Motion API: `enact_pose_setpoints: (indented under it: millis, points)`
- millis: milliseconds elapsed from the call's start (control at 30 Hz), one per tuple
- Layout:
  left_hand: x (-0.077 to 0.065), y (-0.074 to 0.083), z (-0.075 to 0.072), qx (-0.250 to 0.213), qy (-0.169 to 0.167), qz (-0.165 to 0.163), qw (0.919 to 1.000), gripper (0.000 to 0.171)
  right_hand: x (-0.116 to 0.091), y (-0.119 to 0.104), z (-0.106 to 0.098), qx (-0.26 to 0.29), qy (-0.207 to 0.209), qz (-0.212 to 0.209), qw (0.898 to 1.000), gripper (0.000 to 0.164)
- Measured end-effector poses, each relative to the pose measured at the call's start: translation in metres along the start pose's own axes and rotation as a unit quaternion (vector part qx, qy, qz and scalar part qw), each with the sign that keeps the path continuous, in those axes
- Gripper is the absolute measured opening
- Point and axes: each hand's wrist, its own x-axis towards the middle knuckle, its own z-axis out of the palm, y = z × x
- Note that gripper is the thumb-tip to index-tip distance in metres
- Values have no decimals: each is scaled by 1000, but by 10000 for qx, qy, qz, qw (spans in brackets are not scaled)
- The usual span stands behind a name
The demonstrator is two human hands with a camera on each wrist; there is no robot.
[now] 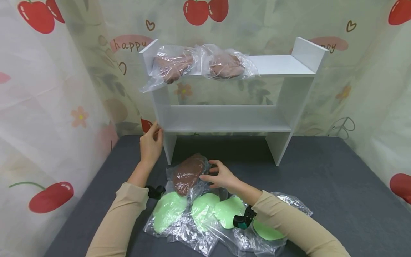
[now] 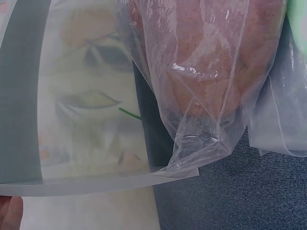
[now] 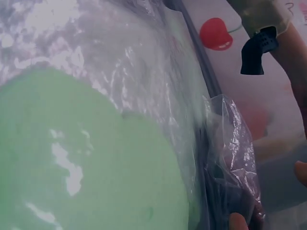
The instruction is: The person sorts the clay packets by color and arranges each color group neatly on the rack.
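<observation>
A clear plastic bag with a rounded brown piece (image 1: 189,174) inside lies at the front left foot of a white shelf unit (image 1: 229,119). My right hand (image 1: 221,175) is at that bag's right edge, thumb and fingers spread apart. In the right wrist view two fingertips (image 3: 237,221) show by the crumpled plastic. My left hand (image 1: 151,144) touches the shelf's left side panel with its fingertips, beside the middle board. The left wrist view has the bagged brown piece (image 2: 206,72) up close, the panel's edge below it and a fingertip (image 2: 10,213) at the lower left.
Two more bagged brown pieces (image 1: 174,66) lie on the top board's left and middle, one bag hanging over the edge. Several clear bags with light green pieces (image 1: 170,210) overlap on the dark table (image 1: 337,200) under my forearms. A patterned curtain surrounds the table; a cable (image 1: 345,125) is at right.
</observation>
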Motion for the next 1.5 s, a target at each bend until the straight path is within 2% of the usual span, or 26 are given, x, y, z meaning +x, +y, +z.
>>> enact_pose_setpoints:
  millis: [467, 733, 1000, 1100, 1267, 1500]
  points:
    - [0, 0, 0, -37, 24, -32, 10000, 38, 11, 4, 23, -33, 348, 283, 9990, 92]
    - [0, 0, 0, -67, 27, -36, 10000, 38, 19, 3, 31, -384, 653, 449, 9961, 97]
    - [0, 1, 0, -97, 94, 12, 9999, 37, 24, 4, 36, -1033, 857, 210, 9907, 104]
    - [0, 1, 0, -88, 65, 12, 9999, 38, 24, 5, 36, -929, 804, 161, 9923, 104]
    - [0, 1, 0, -87, 41, 6, 10000, 38, 24, 6, 34, -449, 566, 98, 9973, 101]
    - [0, 0, 0, -106, 69, 14, 9999, 37, 22, 8, 27, -112, 311, 178, 9993, 92]
